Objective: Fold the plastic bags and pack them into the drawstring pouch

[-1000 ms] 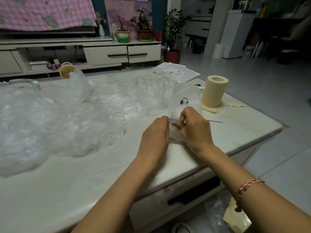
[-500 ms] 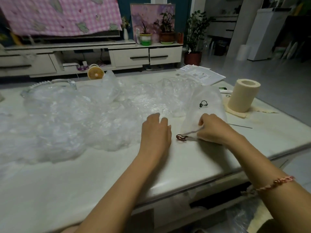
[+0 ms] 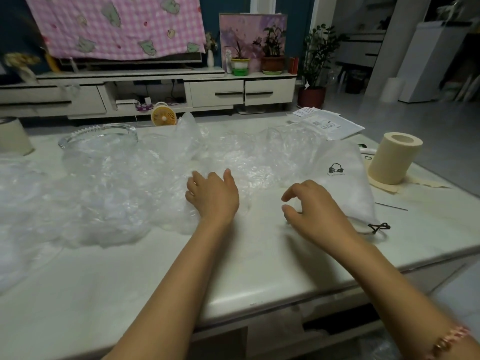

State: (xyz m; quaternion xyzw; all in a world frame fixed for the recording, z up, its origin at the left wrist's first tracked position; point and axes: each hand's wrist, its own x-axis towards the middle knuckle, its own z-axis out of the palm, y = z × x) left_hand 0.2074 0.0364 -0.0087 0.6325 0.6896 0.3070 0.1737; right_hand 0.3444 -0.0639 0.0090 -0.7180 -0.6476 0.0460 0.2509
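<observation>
- Head view, surface: a pale glossy desk (image 3: 259,281) fills the lower two thirds of the frame, and its near edge runs from the lower left up to the right.
- A loose heap of clear plastic bags (image 3: 104,193) spreads across the left and centre of the desk.
- The white drawstring pouch (image 3: 342,183) lies flat at centre right with a small black logo on it. Its dark cord (image 3: 379,226) is knotted at the near end.
- A cream paper roll (image 3: 393,158) stands upright just right of the pouch. Printed papers (image 3: 327,124) lie behind it at the far edge, and a glass dish (image 3: 98,133) sits at upper left.
- Room: a low white cabinet (image 3: 215,92) crosses the top of the frame under a pink checked blanket (image 3: 117,24). A potted plant (image 3: 314,63) stands to its right on the grey floor (image 3: 415,120).
- Hands: the left hand (image 3: 213,196) rests palm down on the near rim of the bags, its fingers (image 3: 193,181) spread and relaxed, gripping nothing.
- The right hand (image 3: 311,211) hangs just left of the pouch with its fingers (image 3: 291,193) loosely curled. Thumb and forefinger are apart and nothing is pinched.
- Hard to make out: the right hand's farther fingers are hidden, so contact with the pouch cannot be told. A second roll (image 3: 13,136) is cut off at the left edge, and single bags blur into one mass.
- Open room: bare desk lies in front of both hands, between the forearms and down to the near edge.
</observation>
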